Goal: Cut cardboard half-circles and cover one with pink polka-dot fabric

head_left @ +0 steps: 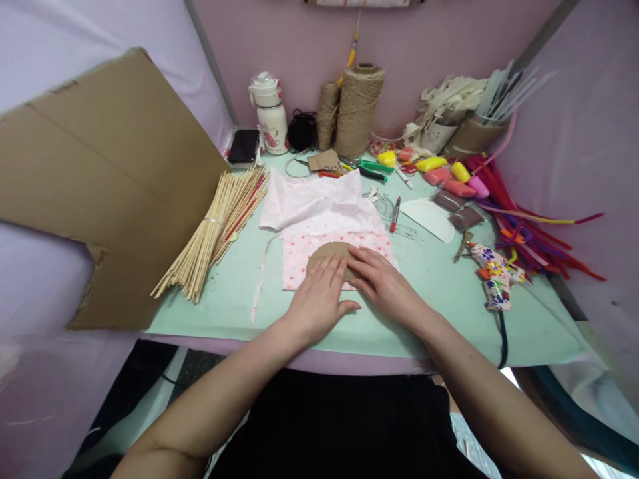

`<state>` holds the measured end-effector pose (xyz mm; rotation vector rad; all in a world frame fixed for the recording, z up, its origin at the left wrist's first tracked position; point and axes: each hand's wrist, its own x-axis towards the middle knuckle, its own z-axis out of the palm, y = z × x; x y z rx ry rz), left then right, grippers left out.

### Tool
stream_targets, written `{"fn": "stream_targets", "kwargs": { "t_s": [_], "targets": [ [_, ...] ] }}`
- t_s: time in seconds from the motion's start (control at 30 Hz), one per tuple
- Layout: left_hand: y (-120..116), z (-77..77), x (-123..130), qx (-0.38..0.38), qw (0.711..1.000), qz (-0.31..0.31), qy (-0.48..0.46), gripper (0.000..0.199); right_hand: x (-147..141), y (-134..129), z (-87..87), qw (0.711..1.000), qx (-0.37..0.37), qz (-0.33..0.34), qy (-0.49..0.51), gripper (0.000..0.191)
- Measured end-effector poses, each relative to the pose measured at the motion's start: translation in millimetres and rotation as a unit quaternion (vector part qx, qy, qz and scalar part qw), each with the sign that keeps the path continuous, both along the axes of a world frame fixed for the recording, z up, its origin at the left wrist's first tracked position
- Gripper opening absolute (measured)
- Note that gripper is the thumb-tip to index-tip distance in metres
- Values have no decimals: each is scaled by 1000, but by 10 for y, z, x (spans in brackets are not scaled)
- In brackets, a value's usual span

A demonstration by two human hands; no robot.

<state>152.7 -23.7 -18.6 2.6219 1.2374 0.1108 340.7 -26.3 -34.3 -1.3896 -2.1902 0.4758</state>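
Observation:
A brown cardboard piece [324, 251] with a rounded upper edge lies on pink patterned fabric [294, 256]. My left hand [322, 293] rests flat over its left part, fingers stretched out and thumb pointing right. On its right side, my right hand [382, 279] lies with fingers extended across the cardboard's edge. Both palms hide the lower part of the cardboard. Behind it, the far part of the fabric is folded over, showing its paler side. A thin fabric strip [259, 279] trails on the table left of the sheet.
Bundled wooden sticks [212, 229] and a large cardboard sheet [114, 179] stand left. At right are a white half-round piece [429, 218], a patterned glue gun [496, 273] and pipe cleaners [529, 233]. Twine spools [360, 110], a bottle [271, 116] and pliers [372, 169] sit toward the back.

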Motion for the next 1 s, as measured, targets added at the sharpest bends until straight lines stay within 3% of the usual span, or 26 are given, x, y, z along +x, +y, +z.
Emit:
{"fn": "stream_targets", "kwargs": {
  "t_s": [0.13,0.27,0.4,0.53,0.63,0.87,1.0],
  "targets": [
    [-24,18,17,-7,1000,2,-11,76,31,-43,13,1000,-2,-8,21,40],
    [52,95,-90,0,995,24,-100,53,139,-89,59,996,21,-66,48,34],
    [201,247,-413,56,975,131,-173,28,318,-84,154,985,29,-164,37,24],
    [208,347,-756,49,964,251,-69,24,467,-82,214,967,-24,-254,-25,18],
    [106,325,-885,24,954,297,-37,27,502,-115,200,956,-54,-282,-57,24],
    [-7,231,-798,-34,938,333,-93,31,462,-172,195,939,-153,-307,-5,24],
    [-15,228,-749,-39,934,333,-121,25,464,-177,182,935,-144,-324,11,24]
  ]
}}
